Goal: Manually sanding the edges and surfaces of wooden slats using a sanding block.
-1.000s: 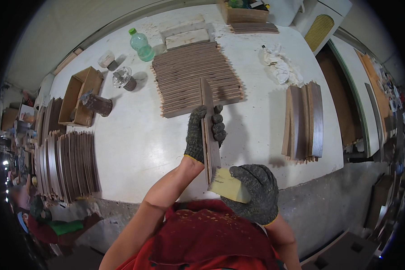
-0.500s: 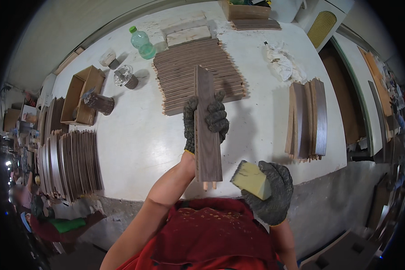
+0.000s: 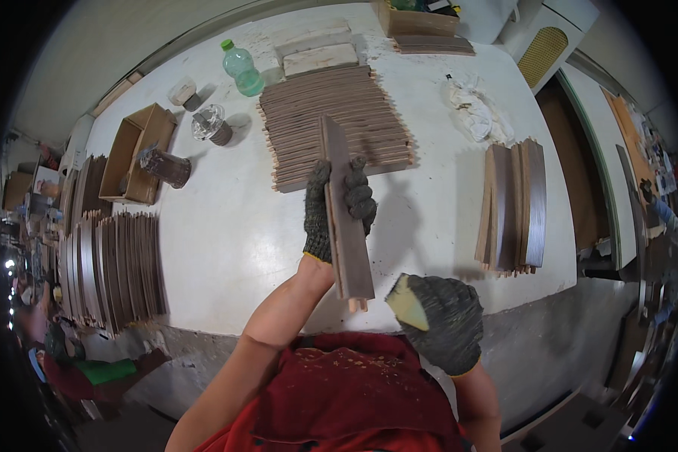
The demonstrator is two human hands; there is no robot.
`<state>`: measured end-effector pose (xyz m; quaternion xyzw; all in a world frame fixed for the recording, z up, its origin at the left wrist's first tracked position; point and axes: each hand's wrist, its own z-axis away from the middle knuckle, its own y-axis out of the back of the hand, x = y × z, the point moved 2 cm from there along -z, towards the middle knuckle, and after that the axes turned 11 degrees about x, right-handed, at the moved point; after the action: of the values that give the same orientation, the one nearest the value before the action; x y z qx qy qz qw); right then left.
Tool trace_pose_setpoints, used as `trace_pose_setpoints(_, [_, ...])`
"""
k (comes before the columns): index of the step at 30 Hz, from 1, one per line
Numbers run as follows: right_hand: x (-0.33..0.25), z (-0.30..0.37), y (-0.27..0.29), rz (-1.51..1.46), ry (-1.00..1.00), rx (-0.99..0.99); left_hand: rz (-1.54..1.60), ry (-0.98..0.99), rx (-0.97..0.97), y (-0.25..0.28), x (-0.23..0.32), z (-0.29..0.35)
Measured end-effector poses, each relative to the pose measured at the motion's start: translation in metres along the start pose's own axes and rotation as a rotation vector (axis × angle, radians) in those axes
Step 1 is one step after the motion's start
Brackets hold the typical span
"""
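Observation:
My left hand, in a dark knitted glove, grips a dark brown wooden slat by its middle. The slat is held lengthwise over the table's near side and turned so one long edge shows; light dowel pegs stick out of its near end. Right of that end, my gloved right hand is closed round a yellow sponge block with a dark edge, apart from the slat. Part of the block is hidden by the fingers. Beyond the left hand, many similar slats lie side by side in a flat row.
On the white table stand slat stacks at left and right. Far left are a cardboard box, a dark-stained container, a cup and a green bottle. A crumpled white cloth lies at the back right.
The slat has rolled in my left hand, showing more of its left edge. My right hand has turned, so its back covers more of the sponge block.

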<state>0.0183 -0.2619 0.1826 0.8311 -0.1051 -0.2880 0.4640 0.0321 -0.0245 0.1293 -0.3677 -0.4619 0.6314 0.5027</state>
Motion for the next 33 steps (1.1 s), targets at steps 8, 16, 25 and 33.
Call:
trace_pose_setpoints(8, [0.048, 0.040, -0.008, -0.809, -0.785, 0.332, -0.009, 0.121, 0.013, 0.008, -0.015, -0.002])
trace_pose_setpoints(16, [0.052, 0.051, -0.002, -1.255, -1.000, 0.477, -0.254, 0.163, 0.187, 0.011, -0.047, 0.010])
trace_pose_setpoints(25, [0.010, -0.002, 0.048, -0.085, -0.053, 0.227, -0.456, -0.029, 0.296, 0.023, -0.043, -0.002])
trace_pose_setpoints(33, [-0.012, -0.020, 0.031, 0.032, 0.383, -0.163, -0.517, -0.043, 0.359, 0.024, -0.044, -0.003])
